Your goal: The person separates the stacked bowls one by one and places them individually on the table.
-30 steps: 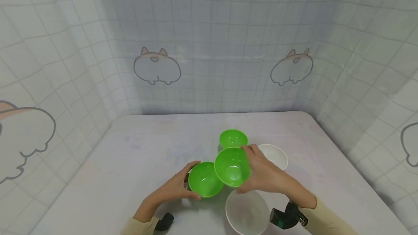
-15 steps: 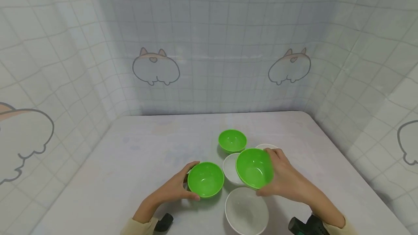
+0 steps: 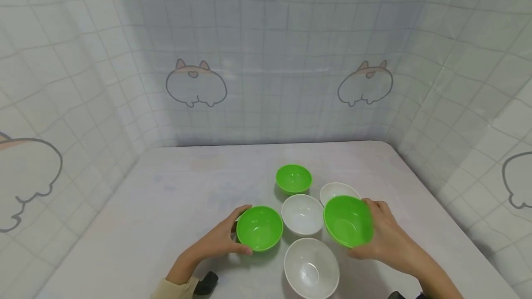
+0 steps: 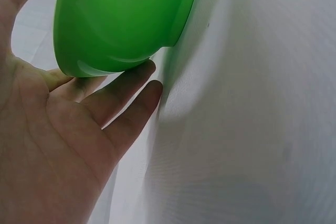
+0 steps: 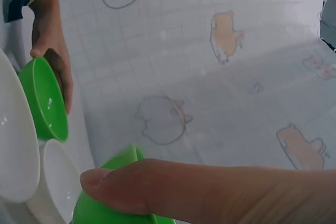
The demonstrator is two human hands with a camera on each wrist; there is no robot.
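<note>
In the head view my left hand (image 3: pixel 221 239) curves round a green bowl (image 3: pixel 259 228) that stands upright on the white table (image 3: pixel 187 183). The left wrist view shows its fingers (image 4: pixel 128 85) against the side of that bowl. Off to the right, my right hand (image 3: pixel 390 239) grips another green bowl (image 3: pixel 347 220) by its side, slightly tilted and above the table. A white bowl (image 3: pixel 302 215) stands between the two green ones. Nearer me is a larger white bowl (image 3: pixel 311 269). In the right wrist view the right thumb (image 5: pixel 121 187) lies over the held bowl.
A smaller green bowl (image 3: pixel 293 179) stands at the back, behind the middle white bowl. Another white bowl (image 3: pixel 336 191) is partly hidden behind the green bowl in my right hand. Patterned cloth walls (image 3: pixel 266 100) rise along the table's back and sides.
My right hand has carried its green bowl to the right, away from the left-hand bowl, uncovering the middle white bowl. The left hand has stayed round its bowl.
</note>
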